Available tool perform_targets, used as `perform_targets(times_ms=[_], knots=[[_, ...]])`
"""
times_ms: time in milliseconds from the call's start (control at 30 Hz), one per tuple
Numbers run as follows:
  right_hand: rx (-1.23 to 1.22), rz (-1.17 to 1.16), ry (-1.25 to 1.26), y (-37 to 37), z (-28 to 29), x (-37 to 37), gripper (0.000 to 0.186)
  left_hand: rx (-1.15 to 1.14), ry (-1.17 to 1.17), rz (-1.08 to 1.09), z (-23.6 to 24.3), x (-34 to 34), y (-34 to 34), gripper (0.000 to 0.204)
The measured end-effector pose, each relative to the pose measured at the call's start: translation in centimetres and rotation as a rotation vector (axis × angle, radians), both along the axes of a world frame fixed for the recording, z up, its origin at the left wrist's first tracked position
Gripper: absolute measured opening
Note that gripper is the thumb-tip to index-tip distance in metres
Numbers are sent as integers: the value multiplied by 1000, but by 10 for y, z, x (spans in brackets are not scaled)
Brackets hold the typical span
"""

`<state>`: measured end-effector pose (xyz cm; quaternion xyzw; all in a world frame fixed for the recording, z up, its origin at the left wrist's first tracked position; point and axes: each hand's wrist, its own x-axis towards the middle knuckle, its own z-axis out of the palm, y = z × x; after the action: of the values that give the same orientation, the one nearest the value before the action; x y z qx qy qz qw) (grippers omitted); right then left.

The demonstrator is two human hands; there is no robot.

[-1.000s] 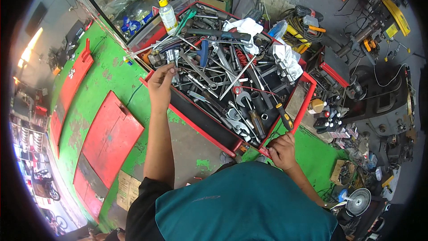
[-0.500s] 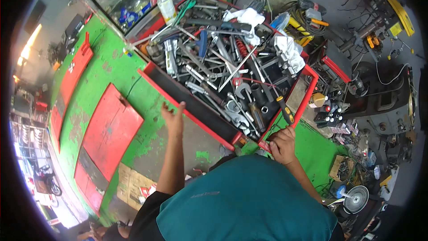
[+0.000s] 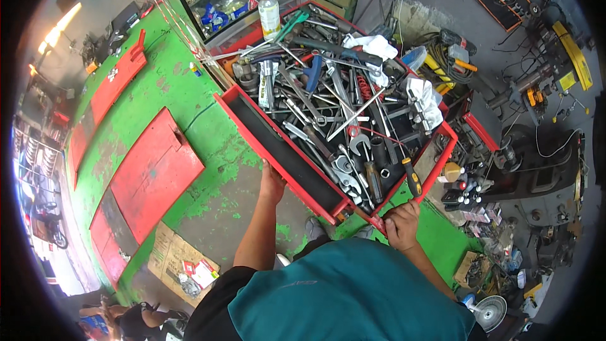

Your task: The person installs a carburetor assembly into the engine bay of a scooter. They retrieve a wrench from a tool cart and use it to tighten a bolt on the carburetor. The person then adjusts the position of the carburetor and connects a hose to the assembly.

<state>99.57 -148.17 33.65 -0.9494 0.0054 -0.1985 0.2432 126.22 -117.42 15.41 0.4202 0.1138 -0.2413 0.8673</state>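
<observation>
A red tool cart [image 3: 452,142] stands in front of me, heaped with wrenches, sockets, pliers and screwdrivers. Along its near left side runs a long red drawer [image 3: 235,108] with a black bottom, pulled out. My left hand [image 3: 273,183] is up against the drawer's outer wall, its thumb pointing up and its other fingers mostly hidden. At the cart's near corner, my right hand [image 3: 402,222] is closed round the red edge by the side handle. Just above that hand lies a yellow and black screwdriver [image 3: 411,177]. Other tools near the corner are a brown-handled screwdriver [image 3: 373,180] and an open-end wrench [image 3: 360,145].
On the green floor at left lie red panels [image 3: 151,173] and a cardboard sheet [image 3: 167,259]. A yellow-capped bottle [image 3: 269,16] stands at the cart's back. White rags [image 3: 423,101] lie on the tools. Bottles, machines and a fan [image 3: 490,312] crowd the right. Another person sits lower left.
My left hand has moved from the air beside the drawer, fingers spread, to its outer wall. The right hand stays at the corner. The whole view has shifted slightly.
</observation>
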Motion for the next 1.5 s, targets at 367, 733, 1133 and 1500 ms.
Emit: perform_targets(times_ms=[367,733,1133,1500], knots=[[-29,35,-10,-5,-8,-3,26,-231,54,274,3,2,-40,74],[-71,69,-29,-9,-15,-4,23,20,260,444,0,28,-86,60],[-121,41,-42,-14,-11,-9,18,-8,-4,405,-31,48,-77,17],[-91,82,-35,-10,-12,-11,17,655,91,539,-42,57,-62,49]])
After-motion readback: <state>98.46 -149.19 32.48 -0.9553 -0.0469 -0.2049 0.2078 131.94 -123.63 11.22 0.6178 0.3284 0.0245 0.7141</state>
